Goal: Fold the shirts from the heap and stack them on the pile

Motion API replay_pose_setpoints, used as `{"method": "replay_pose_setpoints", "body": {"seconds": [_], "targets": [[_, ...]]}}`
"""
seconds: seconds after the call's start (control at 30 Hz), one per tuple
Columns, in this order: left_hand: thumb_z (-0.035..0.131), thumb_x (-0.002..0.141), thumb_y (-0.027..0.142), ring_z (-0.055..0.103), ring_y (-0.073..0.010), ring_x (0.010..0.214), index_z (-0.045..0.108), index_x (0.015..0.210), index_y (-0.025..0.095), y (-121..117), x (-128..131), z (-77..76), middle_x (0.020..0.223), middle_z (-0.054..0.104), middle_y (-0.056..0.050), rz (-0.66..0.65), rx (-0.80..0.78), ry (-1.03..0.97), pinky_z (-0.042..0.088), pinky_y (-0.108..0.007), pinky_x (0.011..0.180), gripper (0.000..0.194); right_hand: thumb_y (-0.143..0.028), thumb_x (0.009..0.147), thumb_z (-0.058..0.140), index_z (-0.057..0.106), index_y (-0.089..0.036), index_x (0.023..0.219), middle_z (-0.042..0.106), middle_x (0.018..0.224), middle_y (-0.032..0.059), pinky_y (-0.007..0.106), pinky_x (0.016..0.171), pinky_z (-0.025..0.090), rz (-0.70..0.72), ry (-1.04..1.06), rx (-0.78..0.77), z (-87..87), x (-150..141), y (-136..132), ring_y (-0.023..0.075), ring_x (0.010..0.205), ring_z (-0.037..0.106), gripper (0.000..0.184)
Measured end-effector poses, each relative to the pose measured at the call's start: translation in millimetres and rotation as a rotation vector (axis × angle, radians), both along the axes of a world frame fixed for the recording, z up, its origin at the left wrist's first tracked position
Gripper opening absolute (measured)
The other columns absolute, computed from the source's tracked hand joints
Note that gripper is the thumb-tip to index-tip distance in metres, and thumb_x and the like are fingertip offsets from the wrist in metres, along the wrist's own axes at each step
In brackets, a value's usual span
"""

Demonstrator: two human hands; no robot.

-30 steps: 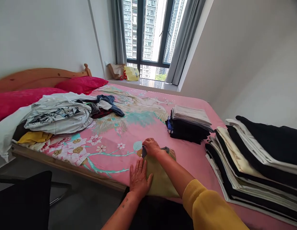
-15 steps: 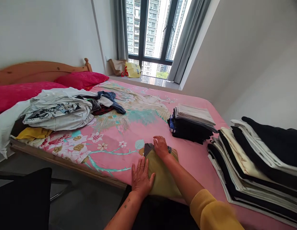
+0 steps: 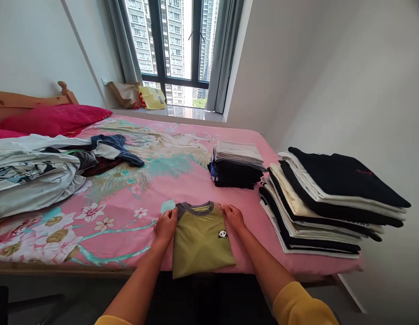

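Observation:
An olive-green T-shirt [image 3: 200, 246] with a grey neckband and a small panda patch lies folded into a near-square at the bed's front edge, its collar away from me. My left hand [image 3: 165, 225] pinches its left edge by the grey shoulder. At the opposite shoulder, the closed fingers of my right hand [image 3: 234, 216] grip the right edge. The lower edge of the shirt reaches slightly past the mattress edge.
A tall stack of folded clothes [image 3: 317, 212] stands to the right, with a smaller folded stack [image 3: 238, 164] behind the shirt. Loose crumpled clothes [image 3: 36, 176] lie at left on the pink floral bedsheet [image 3: 175, 189]. Bags [image 3: 151, 98] rest on the windowsill.
The shirt now lies front up, with its collar and panda patch showing. My hands have gone from pressing on it to holding its two shoulder edges. The view has swung right.

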State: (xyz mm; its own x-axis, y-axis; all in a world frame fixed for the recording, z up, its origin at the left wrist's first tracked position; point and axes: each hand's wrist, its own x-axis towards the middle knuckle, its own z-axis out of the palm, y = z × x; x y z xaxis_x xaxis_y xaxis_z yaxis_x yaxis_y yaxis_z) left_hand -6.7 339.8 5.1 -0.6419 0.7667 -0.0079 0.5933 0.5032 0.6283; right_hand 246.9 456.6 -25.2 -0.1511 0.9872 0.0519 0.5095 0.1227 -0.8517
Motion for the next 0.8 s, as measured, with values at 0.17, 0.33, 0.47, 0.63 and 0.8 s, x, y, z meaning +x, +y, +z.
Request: {"method": "replay_pose_setpoints", "body": {"seconds": [0.17,0.33,0.47,0.63,0.8], "targets": [[0.037,0.086,0.053,0.063,-0.0244,0.088,0.068,0.085,0.022,22.6,-8.1,-5.1,0.092,0.071,-0.008,0.029,-0.022,-0.013,0.038,-0.029,0.069,0.044,-0.056,0.085,0.039,0.065,-0.022,0.082,0.069,0.084,0.0042,0.026,0.066,0.040,-0.060,-0.188,-0.062,7.6,-16.0,8.2,0.0190,0.079,0.060,0.042],[0.044,0.084,0.044,0.063,-0.0210,0.079,0.068,0.081,0.023,26.0,-11.8,-12.4,0.086,0.072,-0.005,0.039,-0.008,-0.026,0.036,-0.026,0.062,0.032,-0.053,0.081,0.048,0.065,-0.025,0.082,0.068,0.085,0.0032,0.027,0.067,0.040,-0.108,-0.283,-0.101,3.6,-23.3,14.5,0.0201,0.082,0.061,0.033],[0.045,0.084,0.038,0.062,-0.0216,0.079,0.068,0.080,0.022,25.2,-12.6,-17.8,0.086,0.071,-0.006,0.062,0.036,-0.024,0.037,-0.027,0.064,0.028,-0.052,0.080,0.050,0.065,-0.027,0.078,0.068,0.084,0.0018,0.028,0.066,0.039,-0.144,-0.282,-0.099,-1.6,-25.0,14.7,0.0202,0.079,0.060,0.030],[0.050,0.079,0.034,0.063,-0.0217,0.083,0.066,0.093,0.020,24.0,-14.4,-25.4,0.090,0.071,-0.007,0.121,0.142,-0.098,0.042,-0.029,0.070,0.025,-0.047,0.078,0.051,0.063,-0.027,0.080,0.066,0.079,0.0007,0.028,0.066,0.039,-0.180,-0.183,-0.087,-3.6,-23.1,14.7,0.0195,0.074,0.058,0.024],[0.048,0.076,0.036,0.065,-0.0184,0.082,0.064,0.097,0.017,14.8,-27.6,-24.7,0.092,0.070,-0.006,0.127,0.285,-0.252,0.048,-0.027,0.072,0.032,-0.043,0.076,0.047,0.060,-0.024,0.088,0.065,0.083,0.0010,0.027,0.068,0.043,-0.187,0.061,-0.045,-7.2,-11.7,11.9,0.0178,0.075,0.058,0.025]]}}
